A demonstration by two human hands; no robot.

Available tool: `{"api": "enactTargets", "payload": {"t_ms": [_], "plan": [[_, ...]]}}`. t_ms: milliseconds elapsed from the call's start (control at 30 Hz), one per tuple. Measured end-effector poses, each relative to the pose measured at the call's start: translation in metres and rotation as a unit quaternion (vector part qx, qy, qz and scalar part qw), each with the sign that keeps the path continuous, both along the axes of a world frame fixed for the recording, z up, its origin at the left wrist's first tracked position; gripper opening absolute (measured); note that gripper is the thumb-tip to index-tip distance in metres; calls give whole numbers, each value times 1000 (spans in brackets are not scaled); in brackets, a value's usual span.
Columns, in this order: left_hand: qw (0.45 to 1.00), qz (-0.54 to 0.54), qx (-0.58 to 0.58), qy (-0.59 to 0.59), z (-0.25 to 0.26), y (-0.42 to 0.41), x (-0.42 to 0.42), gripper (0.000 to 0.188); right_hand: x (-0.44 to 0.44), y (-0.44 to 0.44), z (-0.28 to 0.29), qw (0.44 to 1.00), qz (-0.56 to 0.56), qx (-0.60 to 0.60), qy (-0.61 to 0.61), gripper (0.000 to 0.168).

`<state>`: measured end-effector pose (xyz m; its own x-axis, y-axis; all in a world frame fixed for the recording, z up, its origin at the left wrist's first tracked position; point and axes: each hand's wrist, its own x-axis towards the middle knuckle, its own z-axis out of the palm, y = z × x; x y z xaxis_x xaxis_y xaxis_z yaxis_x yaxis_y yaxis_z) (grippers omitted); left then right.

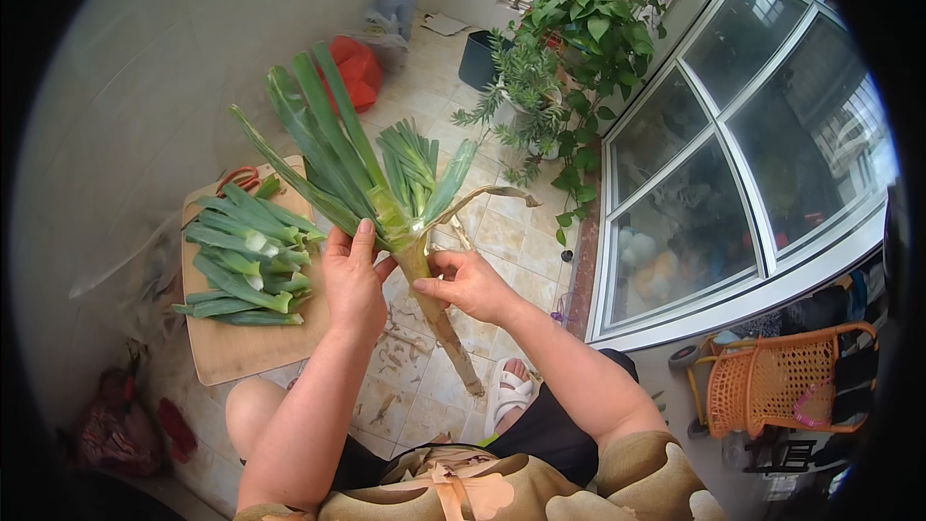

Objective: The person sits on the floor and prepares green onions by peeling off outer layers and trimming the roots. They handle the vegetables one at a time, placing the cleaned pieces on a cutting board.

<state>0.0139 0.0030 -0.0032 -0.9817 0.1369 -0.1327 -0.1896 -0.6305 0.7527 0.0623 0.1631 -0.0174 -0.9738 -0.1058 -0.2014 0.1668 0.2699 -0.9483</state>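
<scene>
A large leek-like green onion [391,221] is held up before me, its green leaves fanning away and its brownish stem end pointing down towards my sandal. My left hand [356,271] grips it where the leaves begin, thumb on top. On the stem's right side, my right hand [466,284] pinches the outer layer between thumb and fingers. A dry brown leaf [499,192] sticks out to the right. Cut green leaf pieces [242,260] lie heaped on a wooden cutting board [217,354] at the left, with red-handled scissors [242,179] at its far edge. Another green bunch [409,159] shows behind the onion.
Peeled scraps [391,354] litter the tiled floor between my feet. A red plastic bag [356,72], a blue water jug [396,7] and a dark bucket [477,59] stand farther back. Potted plants [532,98] and a glazed door [716,116] are at the right, near an orange woven seat [774,376].
</scene>
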Motion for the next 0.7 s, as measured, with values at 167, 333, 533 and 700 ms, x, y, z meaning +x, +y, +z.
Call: {"api": "enactTargets", "payload": {"t_ms": [167,333,533,700], "plan": [[1000,-3,5,5,1,-1,1,20,1,-2,0,999,-16,-32,-8,38],[1000,-3,10,-2,-1,-1,0,19,0,-2,1,1000,-16,-13,-8,40],[1000,8,15,-7,-4,0,1,19,2,-5,3,1000,-21,-20,1,42],[1000,0,18,1,-7,-1,-1,19,1,-4,4,999,-23,26,8,43]]}}
